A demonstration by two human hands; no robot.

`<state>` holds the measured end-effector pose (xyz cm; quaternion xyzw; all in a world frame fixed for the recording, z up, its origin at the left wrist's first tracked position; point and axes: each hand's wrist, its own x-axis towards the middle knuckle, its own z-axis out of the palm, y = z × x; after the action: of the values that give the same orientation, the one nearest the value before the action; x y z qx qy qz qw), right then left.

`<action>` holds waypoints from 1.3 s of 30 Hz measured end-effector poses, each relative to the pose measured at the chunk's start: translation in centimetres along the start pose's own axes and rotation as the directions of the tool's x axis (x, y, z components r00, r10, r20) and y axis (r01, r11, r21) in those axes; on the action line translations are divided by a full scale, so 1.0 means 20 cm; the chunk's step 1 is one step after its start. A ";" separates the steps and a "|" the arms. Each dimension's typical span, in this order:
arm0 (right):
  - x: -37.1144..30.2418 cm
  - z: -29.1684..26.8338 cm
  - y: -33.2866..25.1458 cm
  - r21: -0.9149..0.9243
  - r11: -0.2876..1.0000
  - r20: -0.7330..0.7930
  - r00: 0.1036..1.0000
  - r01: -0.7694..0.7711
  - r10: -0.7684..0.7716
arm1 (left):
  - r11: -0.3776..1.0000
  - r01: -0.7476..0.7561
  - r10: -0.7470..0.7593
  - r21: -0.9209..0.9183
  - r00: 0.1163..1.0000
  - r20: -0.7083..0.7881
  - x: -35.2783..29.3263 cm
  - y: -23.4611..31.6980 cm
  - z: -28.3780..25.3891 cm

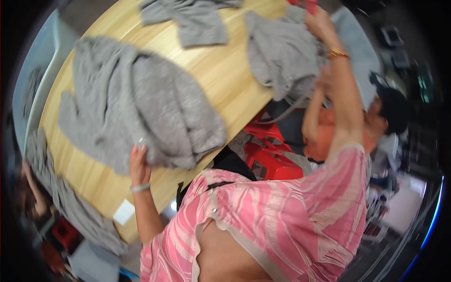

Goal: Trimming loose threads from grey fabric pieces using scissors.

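Your left hand [140,168] touches the grey garment [162,101], grip unclear; right hand [322,26] closed around a red item [311,7]. Probably fetching; next, steady the garment.

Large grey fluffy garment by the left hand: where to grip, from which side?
I'd pinch the near hem of the large grey garment, beside the left hand, coming from the wearer's side. That edge lies closest to the wearer on the table; farther up, the cloth bunches into folds.
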<state>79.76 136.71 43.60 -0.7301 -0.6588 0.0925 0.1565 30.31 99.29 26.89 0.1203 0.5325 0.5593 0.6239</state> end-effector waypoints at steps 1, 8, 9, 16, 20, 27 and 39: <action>-0.07 0.05 -0.16 0.033 0.998 0.033 0.998 0.057 -0.058 | 0.999 -0.025 0.026 0.025 0.999 -0.041 -0.03 -0.01 -0.03; -0.77 0.25 -0.19 0.160 0.971 0.332 0.916 0.179 -0.224 | 0.990 0.039 -0.033 -0.134 0.998 0.051 0.11 -0.05 0.25; -0.89 0.28 -0.25 0.182 0.968 0.368 0.901 0.174 -0.231 | 0.990 0.035 -0.030 -0.137 0.999 0.038 0.11 -0.05 0.28; -1.41 0.45 -0.61 0.231 0.898 0.565 0.699 0.375 -0.438 | 0.992 -0.010 0.008 0.125 1.000 0.010 0.24 -0.09 0.19; -1.62 0.46 -0.77 0.218 0.874 0.680 0.575 0.434 -0.455 | 0.997 0.034 -0.035 -0.067 0.999 -0.025 0.21 -0.05 0.21; -1.77 0.48 -0.95 0.132 0.879 0.643 0.635 0.457 -0.427 | 0.997 0.081 -0.081 0.002 0.993 0.080 0.26 -0.05 0.06; -1.87 0.51 -0.96 0.181 0.907 0.559 0.719 0.380 -0.412 | 0.980 0.108 -0.091 -0.167 0.990 0.106 0.26 0.01 0.06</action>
<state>54.10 102.29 38.02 -0.5033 -0.8122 0.2944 -0.0185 30.18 104.08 24.73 0.0662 0.4562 0.5647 0.6846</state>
